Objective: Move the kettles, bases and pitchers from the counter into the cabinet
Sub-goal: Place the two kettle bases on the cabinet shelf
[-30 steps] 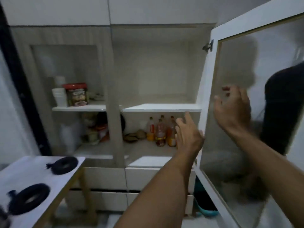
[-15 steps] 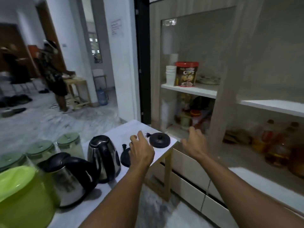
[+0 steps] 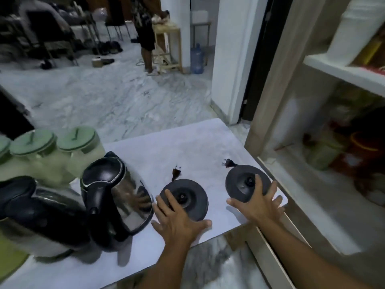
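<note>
Two round black kettle bases lie on the white counter, each with a short plug. My left hand rests with spread fingers over the near edge of the left base. My right hand lies spread over the right base by the counter's right corner. Neither base is lifted. Left of them stand a steel kettle with a black lid and a second kettle. Clear pitchers with green lids stand behind.
The cabinet stands open at the right, its lower shelf holding jars and bags, its upper shelf a white stack. A green container is at the lower left. A person stands at a wooden table across the marble floor.
My view has swung from the cabinet down to the counter. Both hands dropped from mid-air onto the two black bases.
</note>
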`<state>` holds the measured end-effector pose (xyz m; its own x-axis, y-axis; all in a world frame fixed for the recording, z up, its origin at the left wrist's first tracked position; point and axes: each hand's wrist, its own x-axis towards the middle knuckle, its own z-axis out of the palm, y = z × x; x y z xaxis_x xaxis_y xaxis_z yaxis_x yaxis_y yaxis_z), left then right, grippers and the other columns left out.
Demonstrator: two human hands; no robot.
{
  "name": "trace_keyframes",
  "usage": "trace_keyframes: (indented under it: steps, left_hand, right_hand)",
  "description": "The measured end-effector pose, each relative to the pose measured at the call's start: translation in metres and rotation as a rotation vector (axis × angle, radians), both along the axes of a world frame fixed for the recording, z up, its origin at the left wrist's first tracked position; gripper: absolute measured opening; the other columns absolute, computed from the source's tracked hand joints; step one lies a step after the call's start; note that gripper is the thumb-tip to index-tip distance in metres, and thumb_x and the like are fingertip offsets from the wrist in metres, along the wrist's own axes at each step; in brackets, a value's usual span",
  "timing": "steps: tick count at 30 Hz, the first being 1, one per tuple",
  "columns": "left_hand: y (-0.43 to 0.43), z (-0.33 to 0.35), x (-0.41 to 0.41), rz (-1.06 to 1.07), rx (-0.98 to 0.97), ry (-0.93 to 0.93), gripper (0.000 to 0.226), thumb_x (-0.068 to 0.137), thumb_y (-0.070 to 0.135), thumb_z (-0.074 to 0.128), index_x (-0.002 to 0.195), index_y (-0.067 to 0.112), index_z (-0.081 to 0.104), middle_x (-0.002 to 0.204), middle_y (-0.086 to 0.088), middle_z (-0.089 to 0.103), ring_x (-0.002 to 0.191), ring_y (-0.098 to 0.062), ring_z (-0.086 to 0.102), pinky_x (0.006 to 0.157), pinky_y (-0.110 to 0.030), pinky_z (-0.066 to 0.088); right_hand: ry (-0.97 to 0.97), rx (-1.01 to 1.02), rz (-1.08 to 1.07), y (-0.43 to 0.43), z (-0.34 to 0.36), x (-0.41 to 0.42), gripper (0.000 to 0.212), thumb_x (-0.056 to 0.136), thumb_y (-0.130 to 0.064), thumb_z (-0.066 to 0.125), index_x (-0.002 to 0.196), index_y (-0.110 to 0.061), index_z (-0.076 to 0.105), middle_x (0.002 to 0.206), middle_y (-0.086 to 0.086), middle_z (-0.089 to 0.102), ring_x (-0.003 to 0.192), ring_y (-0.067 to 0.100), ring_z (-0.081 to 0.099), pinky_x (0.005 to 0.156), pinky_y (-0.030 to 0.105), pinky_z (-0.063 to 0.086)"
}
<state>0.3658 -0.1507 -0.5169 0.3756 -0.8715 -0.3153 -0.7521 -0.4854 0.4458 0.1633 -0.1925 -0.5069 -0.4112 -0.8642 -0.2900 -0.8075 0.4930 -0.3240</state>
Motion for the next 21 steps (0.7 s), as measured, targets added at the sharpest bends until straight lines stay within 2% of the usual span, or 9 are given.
trace_keyframes:
  steps: [2, 4, 9, 11, 14, 16, 21]
  left_hand:
    - [-0.011, -0.014, -0.007, 0.005, -0.005, -0.002, 0.157, 0.04, 0.081, 0.072, 0.153, 0.026, -0.022, 0.161, -0.013, -0.026, 0.148, -0.037, -0.022, 0.118, -0.059, 0.006]
    - [-0.018, -0.024, -0.01, 0.01, -0.008, -0.044, 0.151, 0.039, 0.085, 0.069, 0.155, 0.03, -0.011, 0.161, -0.013, -0.024, 0.148, -0.038, -0.021, 0.119, -0.057, 0.005]
    - [-0.011, -0.025, -0.017, 0.066, -0.096, -0.113, 0.123, 0.045, 0.079, 0.069, 0.148, 0.028, 0.026, 0.165, -0.009, 0.002, 0.149, -0.04, 0.001, 0.116, -0.053, 0.016]
    - [-0.01, -0.022, -0.02, 0.062, -0.119, -0.134, 0.114, 0.047, 0.072, 0.069, 0.144, 0.024, 0.034, 0.165, -0.006, 0.01, 0.147, -0.042, 0.007, 0.112, -0.055, 0.022]
    - [-0.009, -0.022, -0.022, 0.034, -0.138, -0.182, 0.109, 0.042, 0.065, 0.068, 0.136, 0.015, 0.044, 0.16, -0.012, 0.025, 0.144, -0.048, 0.018, 0.106, -0.057, 0.031]
    - [-0.007, -0.024, -0.02, 0.014, -0.172, -0.205, 0.108, 0.038, 0.063, 0.067, 0.131, 0.012, 0.048, 0.157, -0.015, 0.031, 0.141, -0.048, 0.023, 0.103, -0.057, 0.036]
    - [0.0, -0.018, -0.012, -0.011, -0.299, -0.142, 0.101, 0.039, 0.064, 0.068, 0.125, 0.017, 0.043, 0.155, -0.014, 0.029, 0.141, -0.043, 0.026, 0.105, -0.055, 0.039]
  right_hand:
    - [-0.01, 0.021, 0.02, -0.015, -0.018, -0.001, 0.132, 0.053, -0.088, 0.063, 0.152, -0.044, -0.014, 0.162, 0.012, -0.023, 0.147, 0.05, -0.003, 0.115, 0.065, 0.01]
    - [-0.003, 0.005, 0.02, -0.023, -0.03, 0.001, 0.127, 0.056, -0.085, 0.063, 0.154, -0.041, -0.006, 0.164, 0.013, -0.018, 0.147, 0.052, -0.005, 0.116, 0.064, 0.01]
    - [-0.014, -0.18, -0.038, -0.021, -0.043, 0.008, 0.107, 0.06, -0.067, 0.072, 0.148, -0.032, 0.024, 0.163, 0.01, 0.008, 0.141, 0.052, 0.013, 0.114, 0.058, 0.023]
    - [-0.012, -0.242, -0.046, -0.02, -0.043, 0.01, 0.101, 0.058, -0.061, 0.075, 0.144, -0.031, 0.031, 0.161, 0.01, 0.016, 0.137, 0.051, 0.02, 0.111, 0.057, 0.029]
    - [-0.005, -0.288, -0.077, -0.016, -0.041, 0.013, 0.098, 0.054, -0.058, 0.076, 0.139, -0.032, 0.034, 0.158, 0.01, 0.021, 0.132, 0.051, 0.026, 0.107, 0.057, 0.035]
    - [0.006, -0.312, -0.088, -0.012, -0.04, 0.014, 0.099, 0.052, -0.059, 0.075, 0.138, -0.033, 0.034, 0.156, 0.01, 0.022, 0.13, 0.051, 0.028, 0.105, 0.058, 0.037]
    - [-0.003, -0.369, -0.135, 0.004, -0.026, 0.012, 0.102, 0.053, -0.058, 0.08, 0.141, -0.031, 0.036, 0.157, 0.011, 0.02, 0.133, 0.048, 0.023, 0.105, 0.055, 0.038]
